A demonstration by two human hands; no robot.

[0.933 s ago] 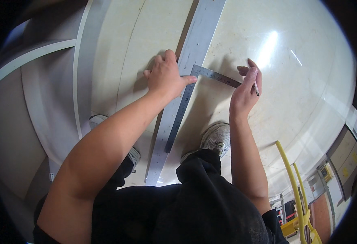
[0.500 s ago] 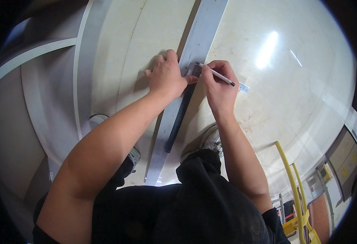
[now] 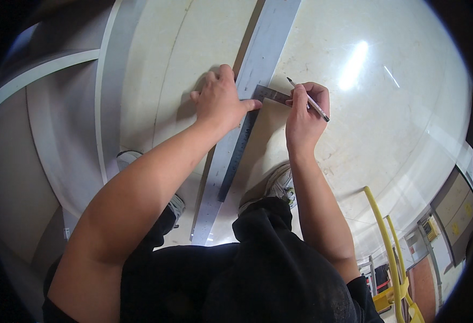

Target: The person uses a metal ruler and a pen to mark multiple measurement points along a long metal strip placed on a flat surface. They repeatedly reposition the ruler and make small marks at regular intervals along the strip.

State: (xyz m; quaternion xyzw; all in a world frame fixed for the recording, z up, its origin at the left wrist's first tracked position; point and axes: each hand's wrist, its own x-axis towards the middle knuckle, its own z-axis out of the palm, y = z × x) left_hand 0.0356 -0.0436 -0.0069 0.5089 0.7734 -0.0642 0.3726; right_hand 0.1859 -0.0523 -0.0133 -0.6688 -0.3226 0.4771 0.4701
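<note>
A long grey bar (image 3: 266, 40) runs from the far middle down between my feet. A dark metal L-square (image 3: 237, 156) lies with its long blade along the bar, and its short arm juts out to the right. My left hand (image 3: 218, 101) clamps the square to the bar, its thumb pressing near the corner and its fingers curled at the bar's left side. Right of the bar, my right hand (image 3: 307, 116) grips a slim pen (image 3: 317, 108), tip raised off the bar. That hand covers the outer end of the square's short arm; whether they touch, I cannot tell.
A pale glossy floor (image 3: 387, 134) spreads around the bar. Grey panels with a white frame (image 3: 99, 107) stand on the left. At the lower right is a yellow tubular rail (image 3: 379, 215). My shoes (image 3: 281, 181) are on either side of the bar.
My right hand has moved right with the pen, lifting its tip away from the square's corner. More of the square's short arm shows now. My left hand stays nearly still.
</note>
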